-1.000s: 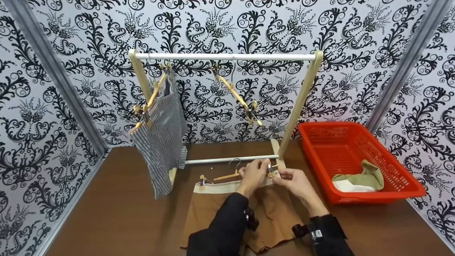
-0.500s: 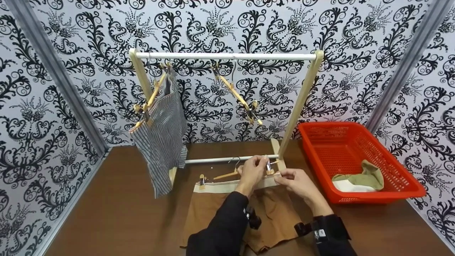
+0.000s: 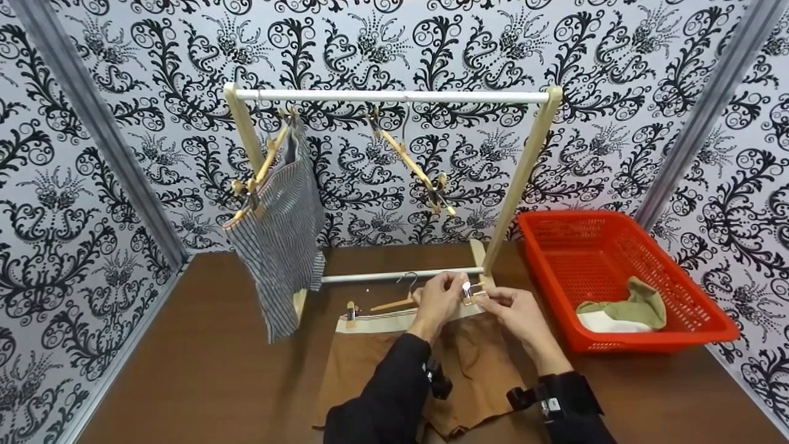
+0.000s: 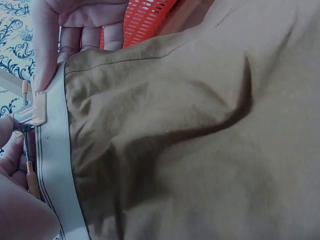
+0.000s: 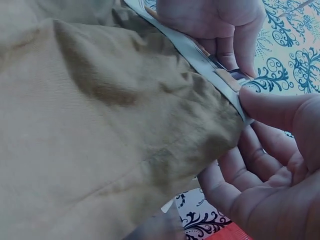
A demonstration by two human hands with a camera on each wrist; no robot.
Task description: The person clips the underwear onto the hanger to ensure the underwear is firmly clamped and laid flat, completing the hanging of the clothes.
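Note:
Brown shorts (image 3: 363, 370) with a pale waistband (image 3: 379, 325) lie on the table. A wooden clip hanger (image 3: 393, 304) lies along the waistband, its left clip (image 3: 351, 314) on the band. My left hand (image 3: 436, 302) pinches the metal part of the right clip (image 4: 40, 108) between thumb and fingers; the clip's pad lies over the waistband near its right corner. With thumb and fingers my right hand (image 3: 515, 311) pinches that corner beside the clip, seen closely in the right wrist view. The left hand covers part of the hanger bar.
Behind the shorts stands a rack with a white rail (image 3: 345, 95). Striped trousers (image 3: 280, 228) hang on its left, and a bare clip hanger (image 3: 407, 161) hangs mid-rail. A red basket (image 3: 555, 302) at right holds an olive and white cloth (image 3: 635, 308).
Half a second ago the right clip stood more upright at the band's top edge; now it tilts over the band. My right hand has shifted slightly up, while the left hand barely moves.

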